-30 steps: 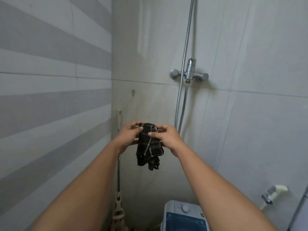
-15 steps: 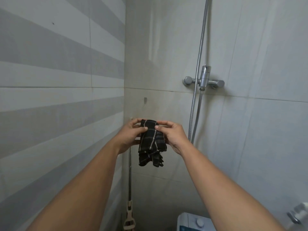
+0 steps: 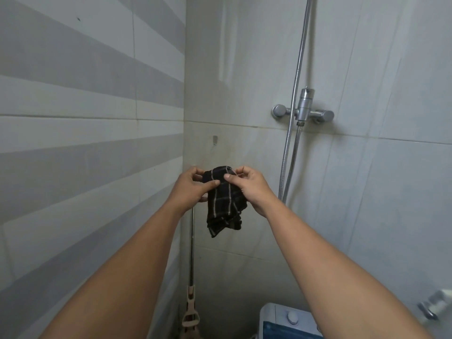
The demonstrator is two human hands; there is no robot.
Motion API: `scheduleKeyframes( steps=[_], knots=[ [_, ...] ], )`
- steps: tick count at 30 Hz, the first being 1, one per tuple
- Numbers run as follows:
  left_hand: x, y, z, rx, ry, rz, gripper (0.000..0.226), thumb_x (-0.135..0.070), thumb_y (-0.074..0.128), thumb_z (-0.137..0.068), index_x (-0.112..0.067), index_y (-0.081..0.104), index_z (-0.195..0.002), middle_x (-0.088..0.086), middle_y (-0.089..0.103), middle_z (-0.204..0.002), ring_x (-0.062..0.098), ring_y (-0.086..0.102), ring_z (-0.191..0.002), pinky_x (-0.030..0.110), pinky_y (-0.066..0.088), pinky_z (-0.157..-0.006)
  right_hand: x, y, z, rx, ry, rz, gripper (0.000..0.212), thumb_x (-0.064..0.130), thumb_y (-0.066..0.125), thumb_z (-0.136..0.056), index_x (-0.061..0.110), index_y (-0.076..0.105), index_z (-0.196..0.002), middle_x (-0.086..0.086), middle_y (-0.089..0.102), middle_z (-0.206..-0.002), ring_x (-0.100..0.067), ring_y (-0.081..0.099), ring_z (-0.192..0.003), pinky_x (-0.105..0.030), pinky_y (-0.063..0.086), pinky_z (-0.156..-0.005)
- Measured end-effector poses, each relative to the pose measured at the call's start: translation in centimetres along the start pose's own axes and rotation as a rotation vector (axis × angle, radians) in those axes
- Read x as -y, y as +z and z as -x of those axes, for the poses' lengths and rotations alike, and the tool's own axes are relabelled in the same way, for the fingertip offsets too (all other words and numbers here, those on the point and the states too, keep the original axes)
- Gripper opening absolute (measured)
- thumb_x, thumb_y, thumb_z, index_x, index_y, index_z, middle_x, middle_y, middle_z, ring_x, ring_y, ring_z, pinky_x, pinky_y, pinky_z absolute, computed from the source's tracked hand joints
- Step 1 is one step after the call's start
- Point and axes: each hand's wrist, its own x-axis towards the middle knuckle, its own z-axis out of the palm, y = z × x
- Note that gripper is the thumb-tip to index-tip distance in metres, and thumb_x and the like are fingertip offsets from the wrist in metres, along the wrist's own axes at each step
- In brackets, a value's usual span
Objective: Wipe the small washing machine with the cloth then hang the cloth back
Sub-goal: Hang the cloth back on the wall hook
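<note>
A dark checked cloth (image 3: 223,204) hangs bunched between both hands, held up in front of the back wall. My left hand (image 3: 190,189) pinches its upper left edge and my right hand (image 3: 252,189) pinches its upper right edge. A small clear wall hook (image 3: 215,140) sits on the tile a little above the cloth, apart from it. The small washing machine (image 3: 286,319), white with a blue lid, shows only its top corner at the bottom edge, partly hidden by my right forearm.
A chrome shower mixer (image 3: 303,113) with its riser pipe and hose (image 3: 287,167) is on the back wall to the right. A mop handle (image 3: 192,253) leans in the corner. A bidet sprayer (image 3: 433,307) hangs at the lower right. A striped tile wall closes the left.
The view has tilted up and left, so the washing machine has slid lower in frame. Both hands stay on the cloth, held slightly nearer the hook.
</note>
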Motion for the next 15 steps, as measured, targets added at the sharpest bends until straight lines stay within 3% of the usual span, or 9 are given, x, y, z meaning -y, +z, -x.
scheduleKeyframes(
  steps=[3,5,7,9,11,15],
  knots=[
    [0.0,-0.9,0.0,0.089,0.010,-0.063,0.049,-0.054,0.084,-0.066,-0.020,0.065,-0.096,0.004,0.075,-0.105,0.020,0.071,-0.102,0.044,0.055,-0.095,0.4,0.4,-0.4,0.022,-0.003,-0.068,0.017,0.016,0.073,-0.092,0.012,0.059,-0.099,-0.016,0.075,-0.095,-0.026,0.073,-0.076,-0.033,0.058,-0.062],
    [-0.1,-1.5,-0.3,0.191,-0.023,-0.038,0.058,-0.051,0.088,-0.063,-0.015,0.061,-0.100,0.007,0.076,-0.106,0.023,0.072,-0.103,0.049,0.054,-0.099,0.8,0.5,-0.8,0.012,0.010,-0.090,0.017,0.015,0.072,-0.093,0.013,0.059,-0.103,-0.017,0.075,-0.101,-0.027,0.073,-0.081,-0.038,0.061,-0.070],
    [-0.2,-1.9,-0.9,0.259,-0.075,0.023,0.053,-0.036,0.088,-0.070,-0.011,0.057,-0.106,0.010,0.075,-0.111,0.026,0.073,-0.103,0.051,0.057,-0.094,1.1,0.1,-1.5,0.002,0.022,-0.139,0.022,0.012,0.069,-0.094,0.012,0.058,-0.113,-0.018,0.074,-0.105,-0.031,0.073,-0.088,-0.045,0.060,-0.080],
    [-0.2,-2.1,-1.8,0.219,-0.075,0.066,0.040,-0.022,0.083,-0.080,-0.010,0.056,-0.106,0.012,0.072,-0.114,0.028,0.073,-0.101,0.047,0.062,-0.083,1.2,-0.6,-2.5,0.036,0.059,-0.148,0.031,0.009,0.068,-0.094,0.016,0.057,-0.123,-0.017,0.074,-0.107,-0.033,0.074,-0.094,-0.050,0.060,-0.088],
    [-0.2,-1.9,-3.1,0.132,-0.028,0.029,0.035,-0.020,0.081,-0.082,-0.013,0.056,-0.106,0.011,0.070,-0.115,0.027,0.072,-0.099,0.039,0.063,-0.073,1.0,-1.3,-3.7,0.104,0.106,-0.087,0.040,0.014,0.073,-0.091,0.021,0.057,-0.127,-0.013,0.074,-0.112,-0.031,0.074,-0.100,-0.053,0.059,-0.092],
    [-0.1,-1.5,-7.4,0.027,0.104,-0.067,0.024,-0.025,0.078,-0.085,-0.024,0.060,-0.101,0.004,0.070,-0.108,0.020,0.069,-0.099,0.037,0.059,-0.081,0.5,-2.3,-7.5,0.174,0.083,0.066,0.027,0.016,0.079,-0.085,0.011,0.072,-0.111,-0.012,0.077,-0.107,-0.028,0.074,-0.102,-0.046,0.058,-0.095]
  ],
)
